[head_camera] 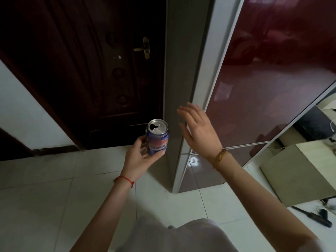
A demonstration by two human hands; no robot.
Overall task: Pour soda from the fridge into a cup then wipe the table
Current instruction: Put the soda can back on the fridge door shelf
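A home: dark wooden door (87, 66), maroon fridge (272, 79), white floor tiles (45, 193)

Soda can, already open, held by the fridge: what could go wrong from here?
1. The soda can has its top opening exposed and is held only by the left hand around its lower part; a tilt or jolt while walking could spill soda on the tiled floor.
2. The right hand is open and empty near the fridge door, so it gives the can no support.

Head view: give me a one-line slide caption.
Left hand holds an opened blue aluminium soda can upright; right hand hovers open by the glossy maroon fridge door.
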